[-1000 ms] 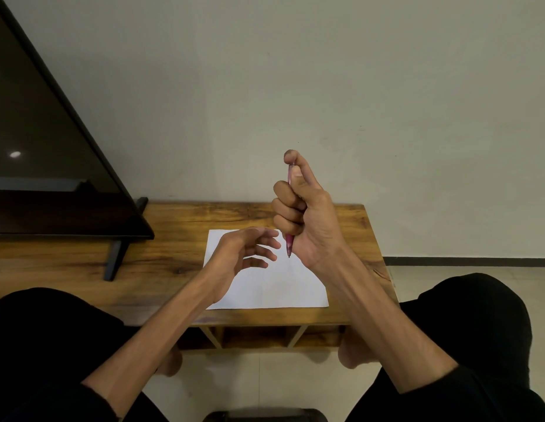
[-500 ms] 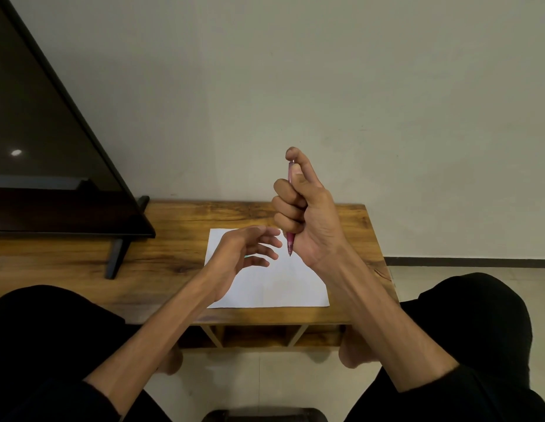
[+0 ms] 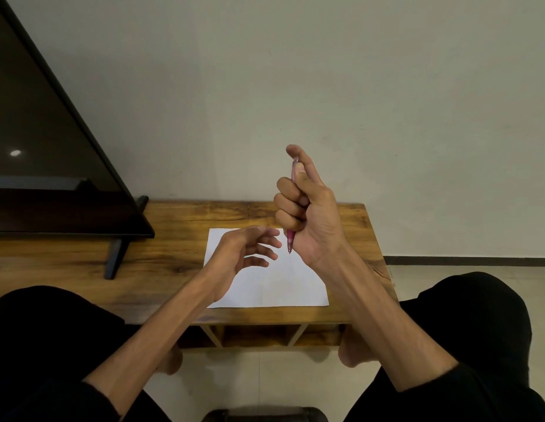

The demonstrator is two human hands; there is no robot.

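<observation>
Left hand (image 3: 244,254): over the left half of the paper (image 3: 274,287), fingers loose and spread, holding nothing. Right hand (image 3: 307,217): raised over the paper's far right corner, fingers curled round a pink pen (image 3: 290,242), thumb on its top end. Pen is upright, tip down, off the paper. Paper lies flat on the bench (image 3: 174,245). A television (image 3: 52,178) stands left of the paper.

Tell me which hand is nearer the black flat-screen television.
Left. The left hand is over the white paper sheet, right of the television; the right hand, gripping a pink pen, is farther right.
</observation>
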